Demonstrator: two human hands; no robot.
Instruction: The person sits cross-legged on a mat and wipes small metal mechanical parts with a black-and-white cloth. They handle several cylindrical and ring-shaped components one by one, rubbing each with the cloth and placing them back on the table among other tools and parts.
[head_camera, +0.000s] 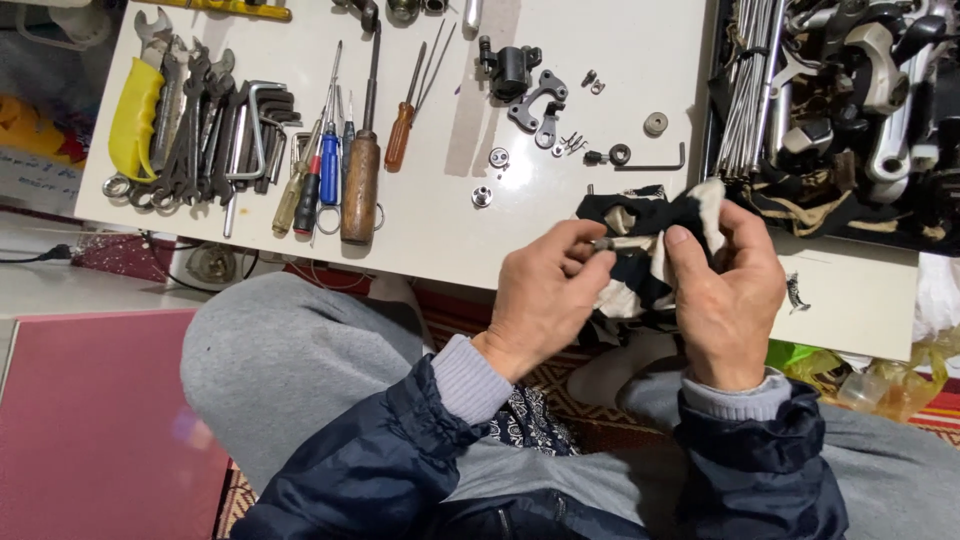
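Hands (545, 290) around crumpled rag (650, 235)

A small dark metal part (602, 243) is pinched between the thumb and fingers of the left hand (545, 300) at centre frame, while a black and white rag (645, 225) is gripped by the right hand (725, 290) just beside it, the cloth touching the part. In the upper left of the frame, spanners (190, 120), hex keys (262, 125) and screwdrivers (340, 150) are laid in a row on the white board (600, 70), and small loose metal parts (535, 95) are scattered across the upper centre
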